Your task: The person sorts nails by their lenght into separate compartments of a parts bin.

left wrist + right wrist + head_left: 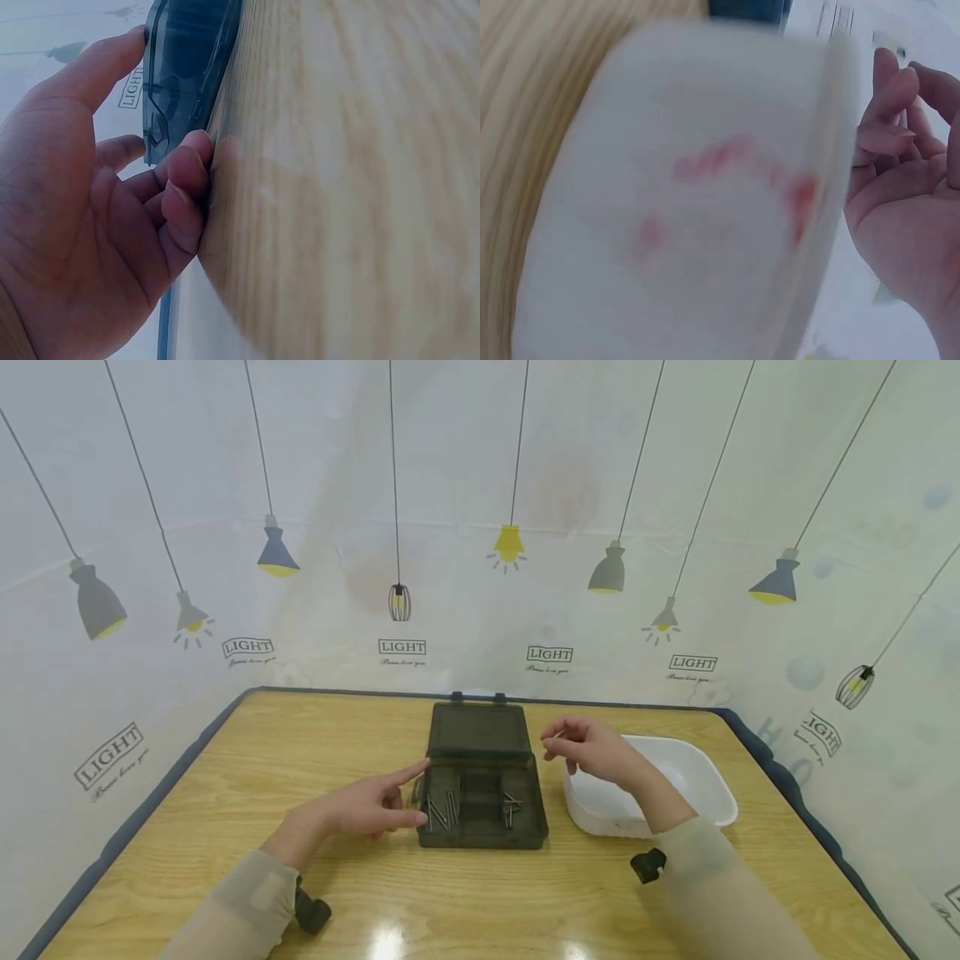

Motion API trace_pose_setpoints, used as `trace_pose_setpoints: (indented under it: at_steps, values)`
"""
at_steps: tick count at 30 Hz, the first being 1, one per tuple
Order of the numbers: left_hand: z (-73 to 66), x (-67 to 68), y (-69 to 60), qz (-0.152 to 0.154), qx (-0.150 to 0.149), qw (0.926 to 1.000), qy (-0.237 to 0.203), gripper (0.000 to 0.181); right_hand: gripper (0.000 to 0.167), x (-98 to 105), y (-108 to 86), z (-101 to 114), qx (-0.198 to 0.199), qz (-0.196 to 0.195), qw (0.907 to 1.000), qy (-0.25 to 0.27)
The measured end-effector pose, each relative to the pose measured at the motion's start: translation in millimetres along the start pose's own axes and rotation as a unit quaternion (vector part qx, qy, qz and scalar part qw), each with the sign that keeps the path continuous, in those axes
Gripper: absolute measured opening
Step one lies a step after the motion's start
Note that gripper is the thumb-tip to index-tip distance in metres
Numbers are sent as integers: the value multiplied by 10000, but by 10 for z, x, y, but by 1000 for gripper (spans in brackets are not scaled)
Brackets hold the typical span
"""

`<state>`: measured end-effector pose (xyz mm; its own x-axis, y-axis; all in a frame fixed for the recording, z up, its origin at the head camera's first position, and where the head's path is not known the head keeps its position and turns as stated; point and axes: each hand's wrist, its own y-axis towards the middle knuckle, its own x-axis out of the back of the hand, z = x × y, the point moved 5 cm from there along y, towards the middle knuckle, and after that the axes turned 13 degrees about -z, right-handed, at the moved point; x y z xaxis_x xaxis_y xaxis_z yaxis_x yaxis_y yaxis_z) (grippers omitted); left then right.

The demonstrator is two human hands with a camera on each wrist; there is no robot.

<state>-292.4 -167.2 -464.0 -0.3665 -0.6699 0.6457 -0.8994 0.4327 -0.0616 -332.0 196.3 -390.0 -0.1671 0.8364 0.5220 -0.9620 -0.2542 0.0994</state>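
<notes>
A dark translucent plastic case (483,839) lies on the table with its lid (480,729) raised towards the back wall. Thin metal screws or pins (438,812) lie in its left compartment, and several shorter pieces (511,808) lie in the right one. My left hand (360,803) touches the case's left side with index finger and thumb spread apart; its other fingers are bent beneath. To the right of the case, my right hand (596,752) hovers by the white bin (686,785). Its thumb and fingertips (904,79) come together, but whether anything small is between them is unclear.
The white bin stands right of the case, with reddish marks (720,157) on its outer wall; its contents are mostly hidden. A wooden table (315,735) carries everything. Behind it hangs a pale wall cloth (465,468) printed with lamps.
</notes>
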Motion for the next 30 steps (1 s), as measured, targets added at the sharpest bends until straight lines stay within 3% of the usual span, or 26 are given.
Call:
trace_pose_setpoints:
  at_steps: [6, 11, 14, 20, 25, 30]
  values:
    - [-15, 11, -4, 4, 23, 10000, 30, 97, 29, 398, 8, -364, -404, 185, 9986, -301]
    - [-15, 13, -2, 10, 1, 10000, 4, 98, 33, 569, 12, -660, -498, 462, 9952, -702]
    - [-5, 7, -1, 4, -15, 10000, -1, 98, 36, 647, -2, -830, -760, 455, 9930, -783]
    - [-1, -3, -6, 40, -37, 10000, -53, 98, 46, 678, -32, -1088, -1322, 549, 9869, -748]
    - [-13, 2, -4, 13, -39, 10000, -41, 98, 53, 626, -49, -1145, -1458, 739, 9844, -654]
    - [-24, 6, -9, -15, -63, 10000, 64, 97, 50, 600, -58, -1141, -1401, 747, 9842, -787]
